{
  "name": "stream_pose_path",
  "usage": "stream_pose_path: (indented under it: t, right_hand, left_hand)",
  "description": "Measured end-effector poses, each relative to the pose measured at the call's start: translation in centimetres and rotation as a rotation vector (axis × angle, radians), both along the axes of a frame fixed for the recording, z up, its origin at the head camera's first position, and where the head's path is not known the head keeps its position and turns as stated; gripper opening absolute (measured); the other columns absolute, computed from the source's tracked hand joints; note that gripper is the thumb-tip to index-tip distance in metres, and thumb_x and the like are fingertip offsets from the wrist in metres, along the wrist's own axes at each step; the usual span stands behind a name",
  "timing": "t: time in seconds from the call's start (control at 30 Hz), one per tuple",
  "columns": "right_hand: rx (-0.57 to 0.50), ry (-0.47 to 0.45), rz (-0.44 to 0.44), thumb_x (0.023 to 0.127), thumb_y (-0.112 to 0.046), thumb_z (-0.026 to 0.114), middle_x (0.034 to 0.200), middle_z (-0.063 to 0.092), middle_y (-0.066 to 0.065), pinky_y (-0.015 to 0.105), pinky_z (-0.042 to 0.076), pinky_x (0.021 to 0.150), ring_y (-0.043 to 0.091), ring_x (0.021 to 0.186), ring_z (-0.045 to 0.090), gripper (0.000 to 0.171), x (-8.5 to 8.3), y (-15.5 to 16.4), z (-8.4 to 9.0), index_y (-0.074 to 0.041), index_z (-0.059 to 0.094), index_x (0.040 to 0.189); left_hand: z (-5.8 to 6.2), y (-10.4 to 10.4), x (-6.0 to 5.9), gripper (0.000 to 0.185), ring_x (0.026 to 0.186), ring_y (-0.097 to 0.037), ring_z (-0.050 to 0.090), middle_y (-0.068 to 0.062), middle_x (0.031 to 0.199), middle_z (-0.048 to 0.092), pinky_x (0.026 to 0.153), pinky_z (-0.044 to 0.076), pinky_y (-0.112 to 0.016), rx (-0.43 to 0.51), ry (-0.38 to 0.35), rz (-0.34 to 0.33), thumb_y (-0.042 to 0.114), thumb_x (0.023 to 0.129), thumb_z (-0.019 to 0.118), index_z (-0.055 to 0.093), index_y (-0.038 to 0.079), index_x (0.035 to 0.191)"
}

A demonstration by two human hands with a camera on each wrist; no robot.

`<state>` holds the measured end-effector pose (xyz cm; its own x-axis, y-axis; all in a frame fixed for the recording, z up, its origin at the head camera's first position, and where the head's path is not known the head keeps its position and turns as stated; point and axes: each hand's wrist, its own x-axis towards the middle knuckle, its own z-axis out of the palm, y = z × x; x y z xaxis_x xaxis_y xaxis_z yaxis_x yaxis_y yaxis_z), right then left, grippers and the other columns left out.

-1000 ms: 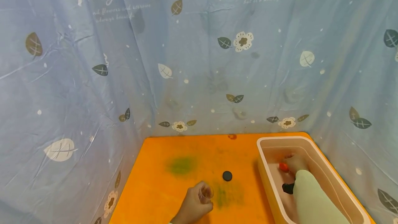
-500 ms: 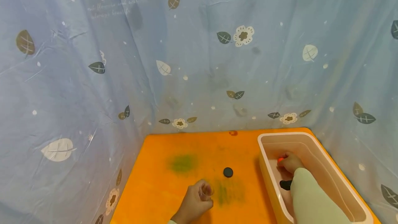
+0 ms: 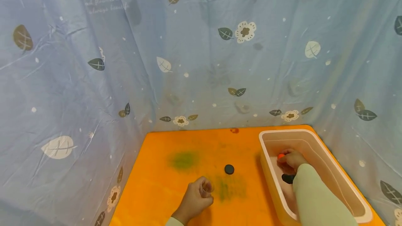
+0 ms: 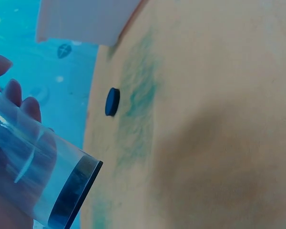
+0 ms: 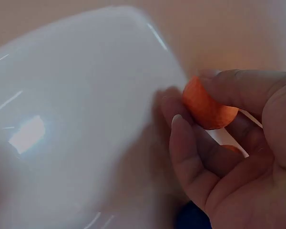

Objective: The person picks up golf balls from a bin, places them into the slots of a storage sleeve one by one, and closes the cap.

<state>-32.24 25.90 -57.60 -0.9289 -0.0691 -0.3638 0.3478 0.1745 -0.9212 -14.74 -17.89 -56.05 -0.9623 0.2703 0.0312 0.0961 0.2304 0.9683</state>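
My left hand (image 3: 194,198) grips a clear cylindrical jar (image 4: 24,162) tilted over the table, its dark base pointing down to the right in the left wrist view. Beyond it, a flat round black lid (image 3: 229,169) lies on the orange tabletop. On the right, my right hand (image 3: 293,158) reaches inside a pale plastic bin (image 3: 267,173). Thumb and fingers pinch a small orange rounded piece (image 5: 207,105). A further bit of orange (image 5: 232,149) shows between the lower fingers. A black object (image 3: 287,178) lies in the bin beside the wrist, partly hidden by the sleeve.
Blue patterned curtains (image 3: 194,79) hang behind the table and at both sides. Green stains (image 3: 184,160) mark the orange tabletop (image 3: 150,184). The bin's tall walls surround my right forearm, and its rim reaches near the table's right edge.
My right hand has shifted slightly left in the bin with the orange piece, which is now between thumb and fingers. My left hand keeps its grip on the jar. The head view has tilted slightly.
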Motion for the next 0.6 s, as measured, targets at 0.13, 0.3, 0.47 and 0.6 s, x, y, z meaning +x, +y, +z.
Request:
stream_pose_path:
  t: [0.13,0.3,0.47,0.6]
  right_hand:
    - [-0.016,0.024,0.017,0.093,0.010,0.069,0.104,0.062,0.018,0.039,0.062,0.076,0.029,0.081,0.066,0.045,0.0,0.4,1.0,0.017,0.044,0.130]
    - [0.101,0.131,0.078,0.096,0.008,0.063,0.108,0.063,0.019,0.036,0.059,0.075,0.029,0.084,0.069,0.047,-0.2,0.9,3.3,0.020,0.045,0.137]
    - [0.063,0.198,0.073,0.103,0.006,0.063,0.118,0.065,0.019,0.033,0.060,0.081,0.027,0.093,0.073,0.050,0.0,1.1,5.9,0.018,0.044,0.148]
    - [-0.002,0.237,0.063,0.108,-0.002,0.064,0.136,0.058,0.023,0.033,0.058,0.093,0.023,0.105,0.074,0.056,0.3,0.8,8.6,0.012,0.040,0.156]
  left_hand:
    - [-0.2,0.2,0.0,0.022,0.083,-0.018,0.066,-0.009,0.106,0.068,0.074,0.054,-0.031,-0.011,0.006,0.002,-0.002,0.085,0.067,0.064,0.010,0.104]
    - [-0.1,0.6,0.1,0.021,0.086,-0.019,0.066,-0.008,0.106,0.069,0.074,0.054,-0.032,-0.018,0.018,-0.011,-0.001,0.085,0.067,0.064,0.009,0.103]
    - [0.0,1.1,0.2,0.021,0.081,-0.018,0.062,-0.014,0.106,0.068,0.072,0.051,-0.032,-0.001,0.017,-0.031,-0.002,0.085,0.066,0.063,0.009,0.103]
    - [0.3,1.4,0.2,0.023,0.082,-0.017,0.062,-0.015,0.105,0.066,0.071,0.049,-0.032,0.016,0.013,-0.038,-0.003,0.085,0.067,0.063,0.008,0.104]
